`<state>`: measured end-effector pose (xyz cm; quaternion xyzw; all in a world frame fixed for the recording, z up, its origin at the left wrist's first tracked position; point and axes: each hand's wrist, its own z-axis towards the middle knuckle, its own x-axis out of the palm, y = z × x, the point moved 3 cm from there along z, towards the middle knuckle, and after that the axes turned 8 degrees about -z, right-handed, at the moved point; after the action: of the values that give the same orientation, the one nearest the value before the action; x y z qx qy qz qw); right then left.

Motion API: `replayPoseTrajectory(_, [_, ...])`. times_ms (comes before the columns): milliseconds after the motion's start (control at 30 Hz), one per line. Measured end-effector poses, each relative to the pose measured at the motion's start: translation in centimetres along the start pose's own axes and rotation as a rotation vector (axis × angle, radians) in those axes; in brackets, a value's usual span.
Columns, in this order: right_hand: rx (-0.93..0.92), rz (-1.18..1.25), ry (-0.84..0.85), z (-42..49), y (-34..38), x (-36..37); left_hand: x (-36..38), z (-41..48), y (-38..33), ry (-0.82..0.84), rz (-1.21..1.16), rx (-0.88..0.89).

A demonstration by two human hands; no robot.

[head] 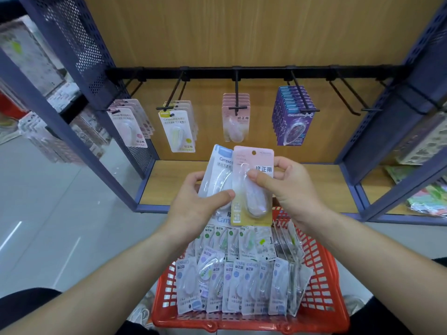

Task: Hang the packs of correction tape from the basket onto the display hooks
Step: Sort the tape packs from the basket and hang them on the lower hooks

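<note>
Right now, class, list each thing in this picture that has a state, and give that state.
Left grip: holding white pack.
Right grip: pinching pink pack, not yet hung.
Basket: full.
Centre hook: loaded.
Hook beside purple packs: empty.

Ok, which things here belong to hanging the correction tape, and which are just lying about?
Job: pink pack in the right hand, blue-topped pack in the left hand, packs in the red basket, display hooks.
Lying about: goods on the left rack, goods on the right shelf.
</note>
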<state>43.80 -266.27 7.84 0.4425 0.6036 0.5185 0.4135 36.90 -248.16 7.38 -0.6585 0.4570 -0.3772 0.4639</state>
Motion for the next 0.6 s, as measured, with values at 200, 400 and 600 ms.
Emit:
replayPoseTrajectory(200, [0.004, -0.008, 0.179, 0.0, -0.7, 1.6, -1.5, 0.5, -0.2, -0.083, -0.031, -0.007])
replayPoseTrajectory(400, [0.083, -0.091, -0.037, 1.9, -1.9, 0.9, -3.4, 0.9, -1.1, -0.12, -0.026, 0.012])
replayPoseTrajectory(600, [0.042, -0.231, -0.162, 6.9, -2.1, 1.2, -5.3, 1.5, -2.3, -0.127, -0.066, 0.061])
